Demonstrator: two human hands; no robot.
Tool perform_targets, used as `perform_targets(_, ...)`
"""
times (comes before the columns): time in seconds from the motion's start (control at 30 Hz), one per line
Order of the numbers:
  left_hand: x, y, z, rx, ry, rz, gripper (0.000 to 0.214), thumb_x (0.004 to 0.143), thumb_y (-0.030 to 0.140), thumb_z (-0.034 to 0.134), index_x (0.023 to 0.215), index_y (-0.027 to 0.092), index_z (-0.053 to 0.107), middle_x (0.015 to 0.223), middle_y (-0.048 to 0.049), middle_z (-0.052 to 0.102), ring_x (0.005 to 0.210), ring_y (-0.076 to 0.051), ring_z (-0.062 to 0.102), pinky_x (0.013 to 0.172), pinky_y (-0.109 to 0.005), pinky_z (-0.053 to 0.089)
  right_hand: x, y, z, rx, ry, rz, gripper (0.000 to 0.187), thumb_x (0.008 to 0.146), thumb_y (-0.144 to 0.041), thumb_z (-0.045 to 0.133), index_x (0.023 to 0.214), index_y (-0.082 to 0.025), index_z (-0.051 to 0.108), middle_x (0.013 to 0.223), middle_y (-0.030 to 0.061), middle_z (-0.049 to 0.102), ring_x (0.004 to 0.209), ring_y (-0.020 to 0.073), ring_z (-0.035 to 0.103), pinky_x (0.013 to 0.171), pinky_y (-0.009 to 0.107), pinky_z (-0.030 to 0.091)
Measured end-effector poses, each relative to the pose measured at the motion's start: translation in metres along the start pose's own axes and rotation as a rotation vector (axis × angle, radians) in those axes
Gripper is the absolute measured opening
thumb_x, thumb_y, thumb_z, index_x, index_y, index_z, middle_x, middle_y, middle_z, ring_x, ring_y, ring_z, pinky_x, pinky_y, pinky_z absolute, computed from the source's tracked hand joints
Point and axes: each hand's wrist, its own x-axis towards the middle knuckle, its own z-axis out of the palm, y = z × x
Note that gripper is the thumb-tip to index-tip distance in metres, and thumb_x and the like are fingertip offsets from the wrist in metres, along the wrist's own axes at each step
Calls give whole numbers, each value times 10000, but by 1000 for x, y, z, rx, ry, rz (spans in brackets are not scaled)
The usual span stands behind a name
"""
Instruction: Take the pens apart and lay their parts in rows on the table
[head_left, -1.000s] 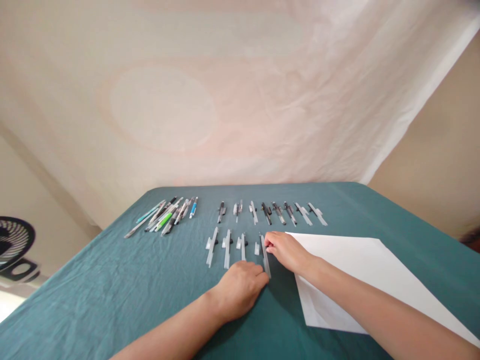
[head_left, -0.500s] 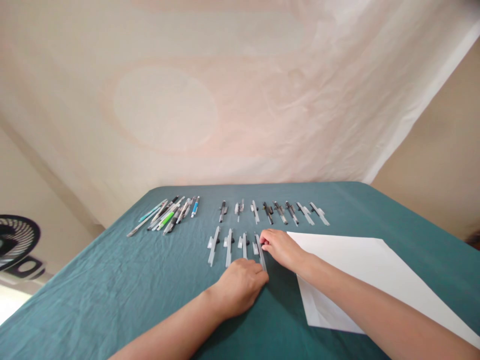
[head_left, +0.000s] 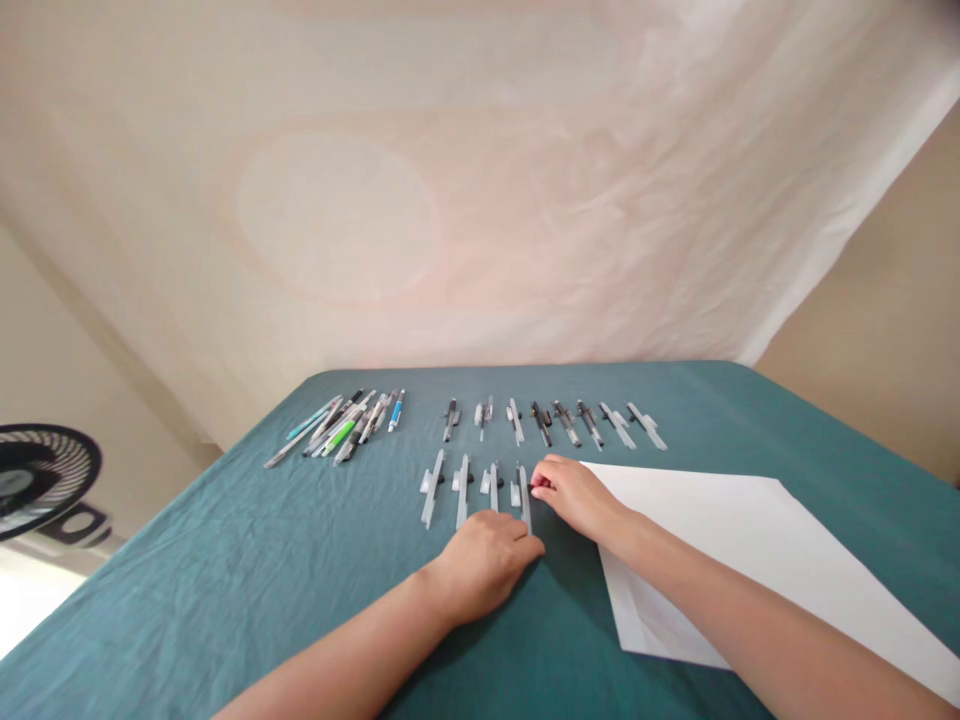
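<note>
In the near row, several translucent white pens lie side by side, each with a short clear cap-like piece on its left and a small dark piece on its right. My left hand rests low over this row, its fingers closed at the bottom end of the rightmost pen and hiding the lower ends of its neighbours. On that pen's right side, my right hand pinches a small black piece close against the barrel. Most of that piece is covered by the fingertips.
A far row of several pens with small pieces runs across the teal cloth. Mixed pens are heaped at the back left. White paper lies under my right forearm. A black fan stands off the left edge.
The view has shifted slightly, so everything sits a little further right. Both hands keep nearly the same places at the rightmost pen; the black piece at my right fingertips shows slightly more.
</note>
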Motion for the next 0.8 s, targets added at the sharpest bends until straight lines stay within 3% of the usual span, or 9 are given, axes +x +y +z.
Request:
perform_targets(0.2, 0, 4, -1, -29, 70, 8, 210, 869, 187, 391, 930, 226, 587, 716, -11, 573, 664, -151, 520, 614, -275, 350, -1, -1, 1, -5, -6, 11, 11, 753, -183, 601, 762, -190, 600, 798, 9, 559, 717, 116, 528, 646, 211, 361)
perform_targets(0.3, -7, -14, -16, -61, 209, -102, 242, 876, 198, 385, 996, 230, 593, 755, -24, 600, 717, -147, 548, 666, -265, 377, -1, 1, -6, -23, -15, 4, 54, 755, -177, 586, 803, -197, 601, 807, 6, 573, 721, 118, 534, 646, 211, 356)
perform_targets(0.43, -35, -86, -50, -23, 457, -538, 264, 887, 287, 384, 1025, 224, 600, 982, -44, 628, 904, -164, 559, 807, -268, 390, -8, 8, -28, -82, 14, 13, 92, 786, -199, 538, 848, -216, 604, 845, 4, 606, 757, 129, 551, 649, 222, 343)
perform_targets(0.53, -67, -154, -69, 106, 362, -1004, 285, 868, 332, 406, 1041, 226, 607, 1028, -23, 614, 930, -194, 538, 793, -295, 384, -17, 15, -44, -125, 48, 36, 125, 817, -231, 488, 826, -237, 612, 840, -8, 617, 727, 128, 553, 608, 227, 330)
perform_targets(0.67, -105, -215, -70, 87, 268, -1221, 283, 818, 261, 452, 988, 106, 617, 939, -96, 616, 874, -249, 537, 708, -332, 384, -32, 30, -44, -135, 131, 87, 196, 851, -270, 422, 823, -243, 614, 822, -8, 615, 693, 132, 550, 579, 235, 340)
perform_targets(0.8, -124, -235, -57, 9, 201, -1305, 135, 721, 184, 540, 753, 70, 604, 697, -95, 591, 765, -224, 548, 665, -308, 377, -39, 49, -37, -154, 221, 106, 235, 875, -288, 375, 852, -230, 601, 873, 11, 604, 793, 151, 549, 631, 247, 377)
